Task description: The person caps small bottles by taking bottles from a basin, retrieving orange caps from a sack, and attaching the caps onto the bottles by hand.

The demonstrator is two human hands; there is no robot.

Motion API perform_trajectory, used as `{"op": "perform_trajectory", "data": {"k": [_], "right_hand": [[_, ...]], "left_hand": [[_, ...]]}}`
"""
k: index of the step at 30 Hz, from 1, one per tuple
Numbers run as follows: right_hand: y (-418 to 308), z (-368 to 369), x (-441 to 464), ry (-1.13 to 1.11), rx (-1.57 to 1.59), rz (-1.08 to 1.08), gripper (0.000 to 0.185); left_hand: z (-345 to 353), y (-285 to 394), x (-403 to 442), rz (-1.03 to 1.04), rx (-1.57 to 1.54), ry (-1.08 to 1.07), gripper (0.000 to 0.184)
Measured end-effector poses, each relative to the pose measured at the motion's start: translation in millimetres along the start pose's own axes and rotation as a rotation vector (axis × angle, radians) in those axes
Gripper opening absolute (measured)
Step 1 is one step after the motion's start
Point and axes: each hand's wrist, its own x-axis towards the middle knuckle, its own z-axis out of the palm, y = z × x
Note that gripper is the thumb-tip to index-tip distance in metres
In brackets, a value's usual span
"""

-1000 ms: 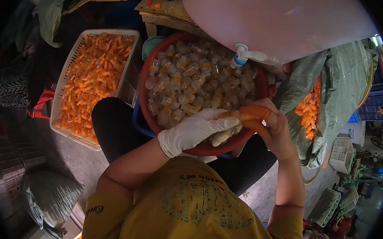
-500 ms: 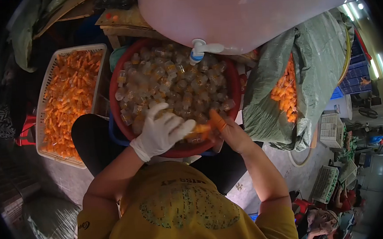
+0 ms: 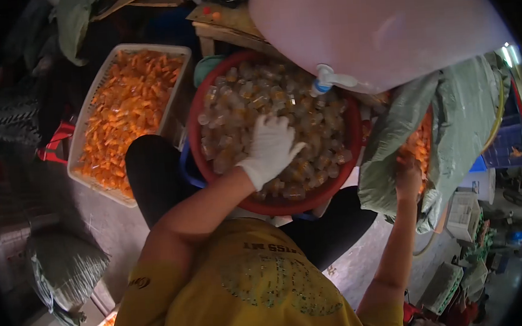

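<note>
Left fingers (image 3: 273,124): splayed on bottles (image 3: 314,129), hold unclear | right fingers (image 3: 408,160): shadowed at open sack (image 3: 461,119), grip unclear

The tub (image 3: 288,208) of bottles (image 3: 228,129) sits between a basket (image 3: 153,47) on the left and a sack (image 3: 467,118) on the right.

The right grip (image 3: 408,178) is blurred at the green sack (image 3: 461,128), with fingertips too indistinct to make out.

Floor (image 3: 104,216): grey, unevenly lit | wooden bench (image 3: 227,31): top centre | tube lights (image 3: 511,55): glowing, upper right
</note>
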Motion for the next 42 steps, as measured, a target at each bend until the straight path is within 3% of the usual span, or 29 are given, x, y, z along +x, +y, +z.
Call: {"op": "perform_trajectory", "data": {"k": [3,6,7,8,9,10,11,12,16,19,22,25,28,31,34,42], "right_hand": [[-15.3,-13.1,-5.6,0.238,0.135,-0.239,0.033],[-4.2,-15.7,-11.5,0.362,0.295,-0.143,0.032],[8.5,-14.9,-10.5,0.389,0.358,-0.076,0.031],[22.1,-16.4,-8.4,0.361,0.380,-0.023,0.023],[12.0,-26.5,-7.9,0.381,0.641,0.040,0.021],[-16.1,-47.5,-3.2,0.404,0.900,0.102,0.020],[-39.3,-65.9,1.8,0.424,1.158,0.162,0.019],[-50.6,-76.9,5.4,0.455,1.159,0.024,0.020],[-166.4,-126.0,8.8,0.302,1.316,-0.133,0.023],[-232.1,-127.6,9.4,0.095,1.396,-0.275,0.030],[-274.7,-138.8,23.3,0.067,1.534,-0.321,0.030],[-294.5,-157.3,39.1,0.062,1.617,-0.309,0.026],[-299.6,-130.6,56.4,0.015,1.587,-0.317,0.025],[-301.1,-111.7,56.0,-0.025,1.345,-0.285,0.024],[-298.1,-120.4,53.9,-0.089,1.582,-0.185,0.023],[-299.3,-106.8,54.0,-0.074,1.667,-0.153,0.023]], "left_hand": [[39.2,7.8,8.1,-0.021,0.134,-0.260,0.027],[18.8,6.2,-1.5,-0.135,-0.354,-0.132,0.031],[-32.1,5.3,2.7,-0.294,-0.657,-0.366,0.036],[-22.3,1.1,-2.5,-0.313,-0.962,-0.220,0.037],[-5.8,-3.1,-6.5,-0.326,-1.263,-0.067,0.037],[6.4,-8.5,-6.3,-0.356,-1.525,-0.118,0.038],[14.0,-15.0,-5.5,-0.327,-1.519,-0.082,0.036],[17.3,-19.9,-5.6,-0.299,-1.513,-0.044,0.034],[-20.6,-5.3,7.1,-0.623,-1.435,-0.067,0.035],[-11.9,-7.1,19.2,-0.492,-1.579,-0.052,0.040],[-2.0,-7.1,23.7,-0.385,-1.779,0.080,0.043],[-0.7,-5.9,25.2,-0.431,-1.888,0.115,0.045],[5.0,-5.9,29.6,-0.450,-1.839,0.151,0.047],[12.3,-6.7,34.5,-0.410,-1.833,0.165,0.048],[9.3,-6.4,32.0,-0.424,-1.798,0.175,0.048],[10.5,-8.9,31.3,-0.389,-1.841,0.141,0.046]]}}
